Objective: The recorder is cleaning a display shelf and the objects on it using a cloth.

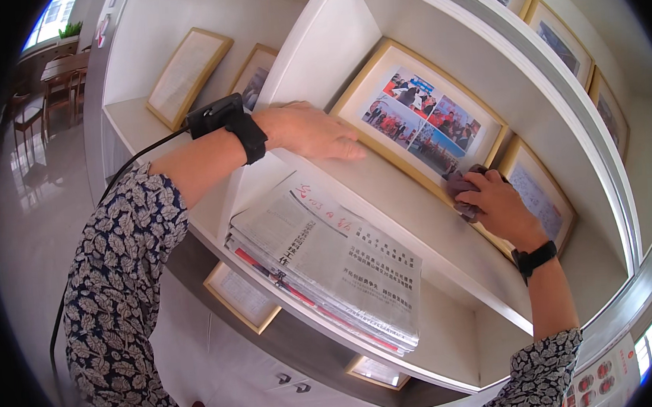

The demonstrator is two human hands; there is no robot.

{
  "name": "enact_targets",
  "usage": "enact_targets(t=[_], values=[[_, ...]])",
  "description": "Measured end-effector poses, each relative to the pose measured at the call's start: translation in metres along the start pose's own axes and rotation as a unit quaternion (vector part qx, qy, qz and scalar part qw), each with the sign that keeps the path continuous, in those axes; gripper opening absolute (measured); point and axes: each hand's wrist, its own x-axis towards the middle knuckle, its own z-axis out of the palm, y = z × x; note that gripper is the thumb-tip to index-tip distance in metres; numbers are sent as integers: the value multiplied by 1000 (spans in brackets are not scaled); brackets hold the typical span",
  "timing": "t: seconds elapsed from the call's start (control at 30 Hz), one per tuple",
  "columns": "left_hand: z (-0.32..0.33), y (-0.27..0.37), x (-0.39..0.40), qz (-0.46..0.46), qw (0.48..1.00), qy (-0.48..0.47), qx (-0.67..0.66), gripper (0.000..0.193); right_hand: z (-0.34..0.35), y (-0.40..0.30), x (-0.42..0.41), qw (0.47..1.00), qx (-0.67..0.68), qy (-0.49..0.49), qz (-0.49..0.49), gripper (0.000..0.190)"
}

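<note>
A crumpled grey-brown cloth (pixel 462 192) is bunched in my right hand (pixel 497 207). It presses against the lower right corner of a wooden picture frame (pixel 431 191) that leans inside a white shelf compartment and holds several colour photographs. My left hand (pixel 313 131) lies at the frame's left corner, over the shelf board, with nothing visible in it; its fingertips are slightly blurred. Partly behind my right hand leans a second wooden frame (pixel 532 185) with a handwritten-looking sheet. Just below this shelf lies a stack of newspapers (pixel 329 259).
A white upright divider (pixel 310 42) separates my compartment from one with another leaning frame (pixel 189 77). More frames (pixel 562 38) line the shelf above. Lower down are framed sheets (pixel 242 295) and cabinet doors with dark handles (pixel 283 378). A black cable (pixel 149 150) trails from the device on my left wrist.
</note>
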Motion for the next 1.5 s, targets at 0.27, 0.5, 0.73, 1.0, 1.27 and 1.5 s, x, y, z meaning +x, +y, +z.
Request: enact_targets(t=[0.27,0.5,0.73,1.0,1.27,1.5], values=[[4,4,5,5,1000,4,-27,52,22,63,23,971,-135,175,94,35],[11,-3,7,-10,997,53,-46,49,29,34,33,983,-37,141,109,53],[11,-6,9,31,994,83,-66,50,15,-6,-8,983,182,21,-8,52],[12,3,-5,83,946,304,-77,36,-7,-26,-48,932,342,-44,112,53],[9,-2,-13,188,838,499,-117,37,-9,-58,74,920,388,-59,-9,40],[11,-13,-12,225,795,541,-161,44,-33,-115,167,898,433,-72,-15,23]])
